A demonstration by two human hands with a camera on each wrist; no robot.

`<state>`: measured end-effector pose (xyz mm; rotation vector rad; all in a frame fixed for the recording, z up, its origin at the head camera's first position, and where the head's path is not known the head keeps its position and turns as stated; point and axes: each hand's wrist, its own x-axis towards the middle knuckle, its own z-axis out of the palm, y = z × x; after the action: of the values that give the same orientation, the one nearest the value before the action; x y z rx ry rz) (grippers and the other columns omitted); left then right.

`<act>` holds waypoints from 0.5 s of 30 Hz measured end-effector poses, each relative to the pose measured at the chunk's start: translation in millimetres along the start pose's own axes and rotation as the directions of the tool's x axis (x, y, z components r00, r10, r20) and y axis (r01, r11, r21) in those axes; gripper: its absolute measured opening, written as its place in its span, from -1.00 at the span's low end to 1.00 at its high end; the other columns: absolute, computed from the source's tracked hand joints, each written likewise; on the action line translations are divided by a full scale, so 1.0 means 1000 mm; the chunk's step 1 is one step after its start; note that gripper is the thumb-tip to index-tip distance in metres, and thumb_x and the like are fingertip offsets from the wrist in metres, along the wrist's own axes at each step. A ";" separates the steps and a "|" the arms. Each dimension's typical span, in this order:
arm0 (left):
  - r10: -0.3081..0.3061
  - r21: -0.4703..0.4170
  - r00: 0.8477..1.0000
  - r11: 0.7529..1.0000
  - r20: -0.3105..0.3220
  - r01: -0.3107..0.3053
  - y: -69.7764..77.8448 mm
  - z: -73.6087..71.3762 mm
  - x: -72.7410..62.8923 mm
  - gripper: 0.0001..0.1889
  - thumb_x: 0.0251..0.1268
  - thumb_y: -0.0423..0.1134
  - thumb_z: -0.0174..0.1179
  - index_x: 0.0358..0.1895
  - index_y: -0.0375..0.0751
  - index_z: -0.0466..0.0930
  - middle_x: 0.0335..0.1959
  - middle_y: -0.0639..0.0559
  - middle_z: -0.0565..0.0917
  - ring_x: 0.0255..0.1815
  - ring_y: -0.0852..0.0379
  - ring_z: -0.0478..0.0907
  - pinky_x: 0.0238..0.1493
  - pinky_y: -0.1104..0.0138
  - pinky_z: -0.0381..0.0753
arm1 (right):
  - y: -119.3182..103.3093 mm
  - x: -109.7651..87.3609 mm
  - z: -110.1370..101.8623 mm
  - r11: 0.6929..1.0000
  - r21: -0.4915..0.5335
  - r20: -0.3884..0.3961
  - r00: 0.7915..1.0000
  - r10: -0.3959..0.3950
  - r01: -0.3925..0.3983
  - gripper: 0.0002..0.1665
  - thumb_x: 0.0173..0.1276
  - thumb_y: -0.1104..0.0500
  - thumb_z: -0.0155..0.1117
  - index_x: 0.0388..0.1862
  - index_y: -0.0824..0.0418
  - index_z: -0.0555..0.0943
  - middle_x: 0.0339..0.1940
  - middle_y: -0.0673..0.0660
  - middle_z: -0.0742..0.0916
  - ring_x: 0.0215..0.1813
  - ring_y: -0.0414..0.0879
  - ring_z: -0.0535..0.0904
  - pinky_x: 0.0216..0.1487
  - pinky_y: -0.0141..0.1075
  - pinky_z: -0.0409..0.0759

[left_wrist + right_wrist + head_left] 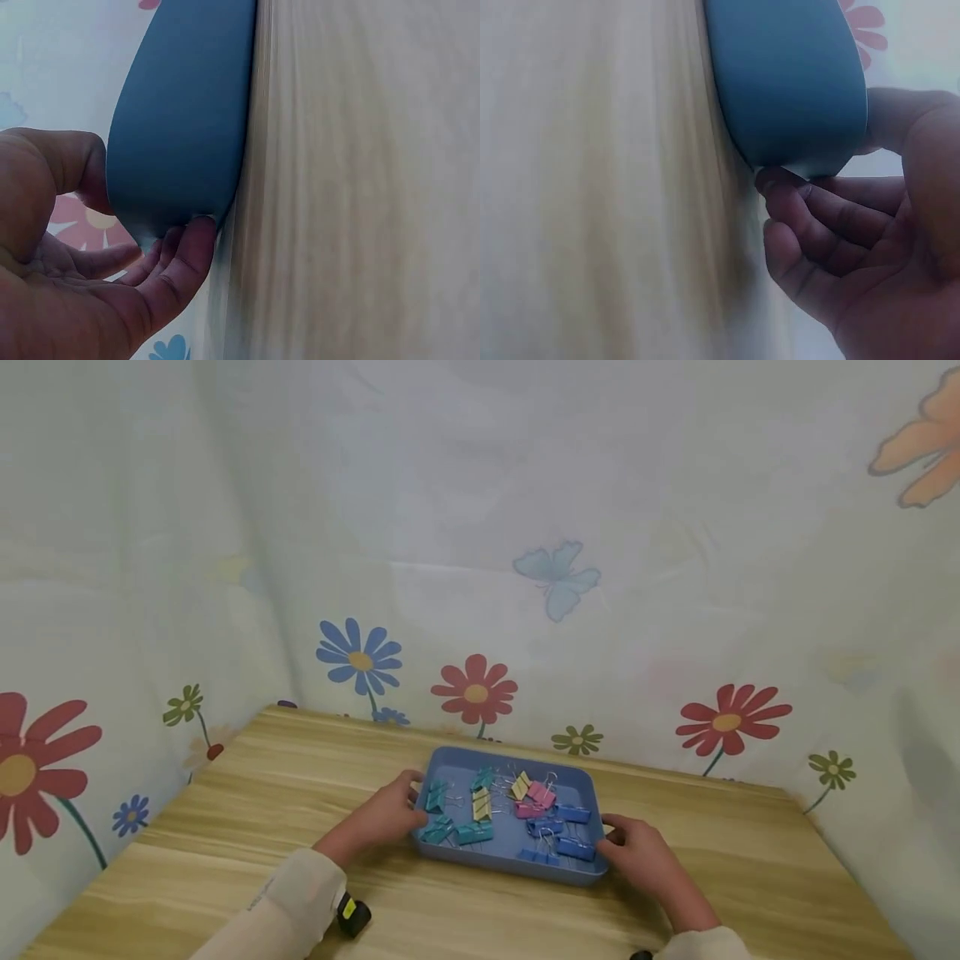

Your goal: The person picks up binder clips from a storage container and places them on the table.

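Note:
A shallow blue plastic tray holds several binder clips in loose colour groups. Teal clips lie on its left side, with a yellow clip beside them. Pink clips and another yellow one are right of the middle, and blue clips fill the front right. My left hand grips the tray's left end, thumb at the rim and fingertips at the lower edge, as the left wrist view shows. My right hand grips the right end likewise. Whether the tray touches the table I cannot tell.
The wood-grain table extends on both sides of the tray and in front of it. Behind stands a pale curtain printed with flowers and butterflies, meeting the table's back edge. A dark wrist device is strapped at the left sleeve.

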<state>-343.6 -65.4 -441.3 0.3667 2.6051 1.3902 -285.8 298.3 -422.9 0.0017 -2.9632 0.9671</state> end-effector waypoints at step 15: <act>0.035 0.075 0.998 0.997 -0.057 -0.031 0.000 0.002 0.005 -0.33 0.10 -0.31 0.27 0.31 -0.36 0.28 -0.02 -0.17 0.55 -0.12 0.01 0.53 -0.11 0.14 0.62 | 0.012 0.004 0.008 0.992 0.118 0.006 0.999 0.039 -0.039 -0.38 0.13 0.22 0.23 0.20 0.45 0.50 -0.39 0.06 0.71 -0.43 -0.14 0.51 -0.47 -0.31 0.48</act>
<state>-347.5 -63.0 -442.6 0.3865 2.7157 1.3369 -289.7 303.1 -435.8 -0.0525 -2.9148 1.1468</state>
